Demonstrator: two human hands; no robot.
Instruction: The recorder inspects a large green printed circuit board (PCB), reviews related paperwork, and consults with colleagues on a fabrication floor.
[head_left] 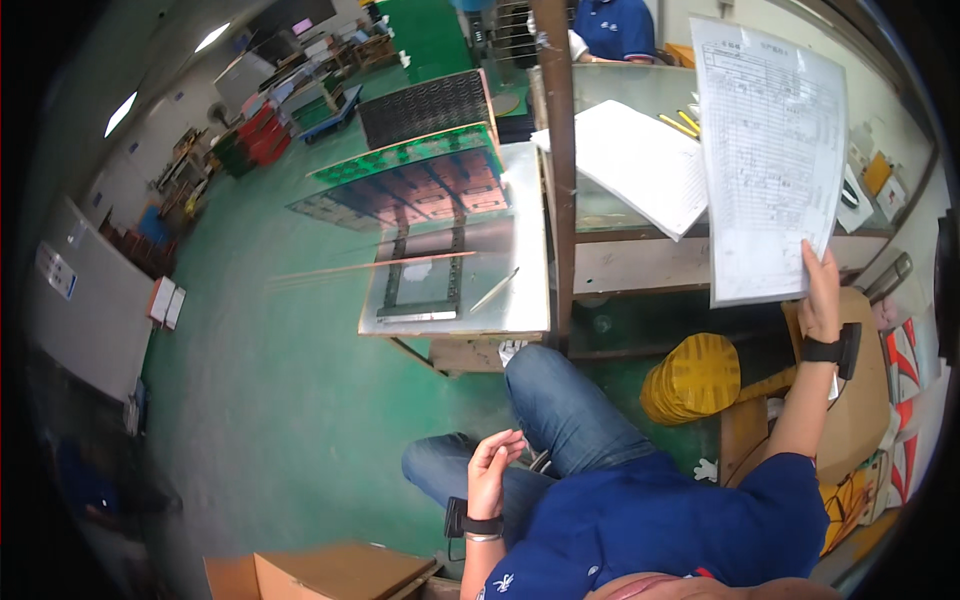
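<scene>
Nearest, at the lower left, a cardboard box (pixel 345 568) is being seen with its flaps spread. A little farther and to the right, the left hand (pixel 488 462) is being held near the knees in jeans (pixel 570 410), its fingers loosely bent; nothing is being shown in it, though the palm is being partly hidden. Farther right, a round yellow bundle (pixel 690 380) is being seen on the floor between the hands.

Beyond it, at the right, the lower right edge of a printed sheet (pixel 770 170) is being pinched by the right hand (pixel 822 285), thumb to the front. The sheet is being held upright, its body rising above and to the left of that grip, well apart from the left hand. It is being judged light, thin and bendable, easily creased and perhaps slippery if sleeved in plastic, which cannot be told. The weight is being carried at one corner, so a second hold would best be placed on the left edge.

Behind the sheet, a desk (pixel 640 267) is being partly covered from view, a paper stack (pixel 635 165) being supported on it. To the left, panels (pixel 415 190) are being propped on a metal table (pixel 520 300). Farthest, a co-worker's blue shirt (pixel 620 28) is being glimpsed.
</scene>
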